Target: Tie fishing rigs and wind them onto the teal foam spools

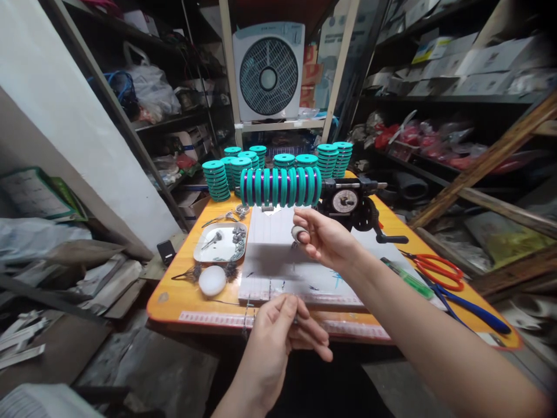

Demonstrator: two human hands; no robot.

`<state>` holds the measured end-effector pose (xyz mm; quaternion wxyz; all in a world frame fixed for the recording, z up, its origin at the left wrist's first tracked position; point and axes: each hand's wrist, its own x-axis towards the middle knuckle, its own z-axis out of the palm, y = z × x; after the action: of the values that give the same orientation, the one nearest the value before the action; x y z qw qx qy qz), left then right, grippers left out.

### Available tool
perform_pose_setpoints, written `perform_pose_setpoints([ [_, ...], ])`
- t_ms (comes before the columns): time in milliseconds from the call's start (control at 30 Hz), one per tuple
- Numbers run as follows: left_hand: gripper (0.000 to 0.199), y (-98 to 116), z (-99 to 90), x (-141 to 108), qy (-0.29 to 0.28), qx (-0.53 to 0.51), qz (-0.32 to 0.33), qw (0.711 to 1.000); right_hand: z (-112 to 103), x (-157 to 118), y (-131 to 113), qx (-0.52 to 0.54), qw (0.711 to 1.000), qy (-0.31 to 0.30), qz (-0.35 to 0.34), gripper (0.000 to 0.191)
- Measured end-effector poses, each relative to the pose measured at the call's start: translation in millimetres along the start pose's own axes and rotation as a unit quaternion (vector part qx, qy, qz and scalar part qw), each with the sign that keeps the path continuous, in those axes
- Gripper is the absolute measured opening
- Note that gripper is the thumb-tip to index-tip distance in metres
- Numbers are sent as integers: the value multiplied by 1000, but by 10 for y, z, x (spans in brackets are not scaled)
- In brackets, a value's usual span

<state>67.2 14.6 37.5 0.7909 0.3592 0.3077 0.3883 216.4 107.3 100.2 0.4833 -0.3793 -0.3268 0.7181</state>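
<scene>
Between two walls of dark shelving (439, 98), an orange-yellow table (180, 290) carries the work, with a box fan (268, 78) standing on a ledge beyond its far edge. A paper-covered board (261, 247) lies on the middle of the table, its front side just in from the near edge. Close to the far right corner sits a black winder (335, 204) with a round dial and a crank handle. From its left side a row of teal spools (281, 187), banded with shiny purple, runs out level above the far part of the board. Stacks of teal spools (215, 183) stand upright along the far edge. Just this side of the row is the right hand (319, 235), its fingers curled; I cannot tell whether it touches the spools or grips anything. Over the near edge, the left hand (289, 331) has thumb and forefinger together, the other fingers loosely bent; whether something thin is pinched there, I cannot tell. Blue-handled pliers (476, 310) point to the near right corner, with an orange-handled tool (439, 271) beside them. Toward the left edge lie a white tray (209, 253), a round white lid (212, 281) and, inside the tray, small grey pieces (239, 238). A grey band (299, 233) circles one right-hand digit.
</scene>
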Motion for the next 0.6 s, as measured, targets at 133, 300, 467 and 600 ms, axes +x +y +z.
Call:
perform_pose_setpoints([
  [133, 31, -141, -77, -100, 5, -10, -25, 1000, -15, 15, -13, 2, 1000, -4, 0, 30],
  [300, 37, -294, -145, -165, 12, -40, -50, 998, -7, 15, -12, 0, 1000, -14, 8, 31],
  [467, 38, -347, -157, -193, 28, -86, -47, 995, -25, 10, -5, 1, 1000, -17, 4, 31],
  [600, 35, -374, -190, -218, 29, -110, -65, 991, -47, 9, -7, 0, 1000, -20, 4, 30],
])
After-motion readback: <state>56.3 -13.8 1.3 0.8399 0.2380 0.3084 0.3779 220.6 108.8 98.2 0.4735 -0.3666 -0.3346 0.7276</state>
